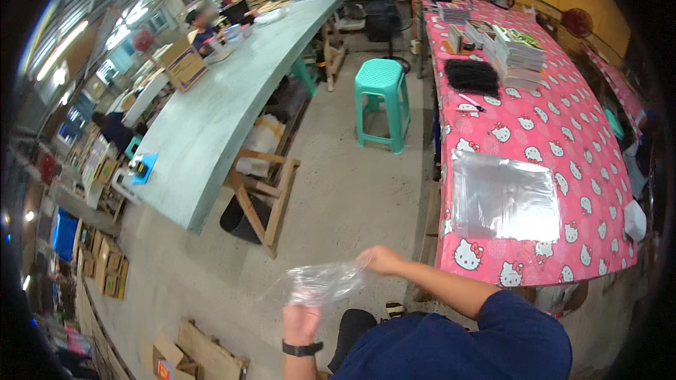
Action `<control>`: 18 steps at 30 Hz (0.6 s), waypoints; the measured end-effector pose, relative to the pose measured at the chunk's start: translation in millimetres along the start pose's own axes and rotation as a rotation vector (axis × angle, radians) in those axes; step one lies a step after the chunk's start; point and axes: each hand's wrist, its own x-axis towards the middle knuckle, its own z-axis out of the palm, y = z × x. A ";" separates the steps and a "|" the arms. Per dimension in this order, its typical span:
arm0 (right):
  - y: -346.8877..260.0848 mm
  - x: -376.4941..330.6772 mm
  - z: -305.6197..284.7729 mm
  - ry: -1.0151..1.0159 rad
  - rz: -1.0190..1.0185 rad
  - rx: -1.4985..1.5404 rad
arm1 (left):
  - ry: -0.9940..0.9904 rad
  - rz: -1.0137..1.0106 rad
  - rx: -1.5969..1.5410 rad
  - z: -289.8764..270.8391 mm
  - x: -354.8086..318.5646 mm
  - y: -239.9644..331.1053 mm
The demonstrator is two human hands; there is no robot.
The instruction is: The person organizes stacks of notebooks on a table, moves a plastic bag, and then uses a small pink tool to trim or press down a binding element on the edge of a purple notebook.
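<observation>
A clear plastic bag (331, 280) is stretched between my two hands above the floor, in front of my body. My right hand (384, 260) pinches its right end. My left hand (303, 320), with a dark watch on the wrist, is at the bag's left part; glare and creased plastic cover its fingers, so their grip does not show. To the right, a stack of clear plastic bags (503, 197) lies flat on the near part of a table with a pink cartoon-cat cover (486, 264).
Stacks of books (517, 56), a black mesh-like bundle (472, 77) and a pen-like tool (472, 103) lie farther along the pink table. A green stool (381, 102) stands in the aisle. Left is a long pale-green table (232, 109) bearing a carton (182, 63); a person sits behind it.
</observation>
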 end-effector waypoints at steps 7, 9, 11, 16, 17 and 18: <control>-6.6 59.7 -96.9 0.227 0.090 0.857 | -0.158 -0.232 0.489 18.9 145.6 54.6; -13.1 79.6 -95.0 0.402 0.137 1.072 | -0.205 -0.289 0.504 6.4 201.0 63.9; -12.0 99.1 -96.7 0.584 0.162 1.261 | -0.241 -0.357 0.391 23.1 242.2 71.3; -6.1 130.5 -110.4 0.934 0.186 1.117 | -0.785 -1.007 0.212 24.1 317.6 80.3; -7.9 132.3 -115.6 0.914 0.406 0.839 | -0.805 -1.027 0.222 23.6 333.0 81.5; -15.8 128.4 -123.0 0.802 0.454 0.555 | -0.740 -0.904 0.087 71.7 327.6 85.7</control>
